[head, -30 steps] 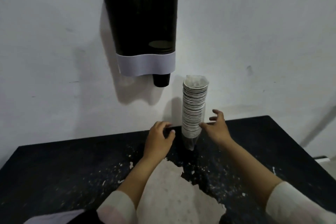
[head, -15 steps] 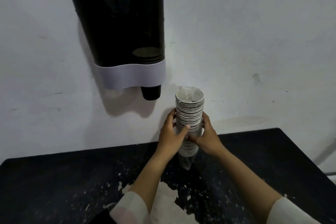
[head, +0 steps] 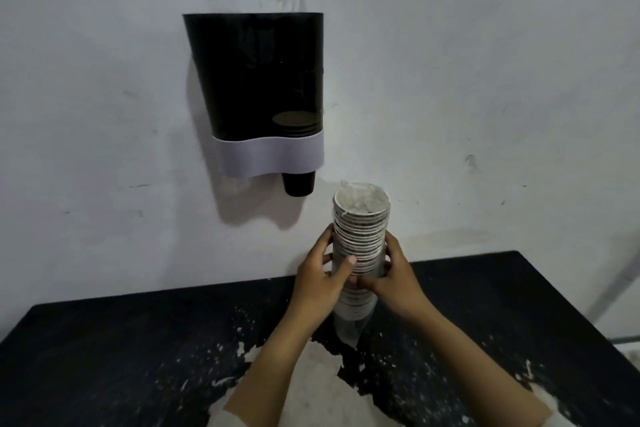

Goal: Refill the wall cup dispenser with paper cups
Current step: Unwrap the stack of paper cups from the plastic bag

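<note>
White paper cups, nested into one tall stack (head: pixel 360 239) and sleeved in clear plastic, stood upright near the back edge of the black table (head: pixel 104 350), a little right of its middle. Both hands gripped the stack at about mid-height. The left hand (head: pixel 320 282) wrapped it from the left, thumb across the front and fingers curled behind. The right hand (head: pixel 398 282) wrapped it from the right, its thumb lying across the front just under the left thumb. Whether the foot of the sleeve touched the tabletop or hung just above it could not be told.

On the grey wall (head: pixel 485 80) behind the table's back edge hung the cup dispenser (head: pixel 256 80), up and to the left of the stack and well apart from it. Its dark tinted body showed the rims of a few cups low on its right side, above a pale band, and one dark cup (head: pixel 298 184) poked out of the bottom. The table's black coating was chipped and flaked toward the front edge, baring a pale patch (head: pixel 322 388) between the two forearms.
</note>
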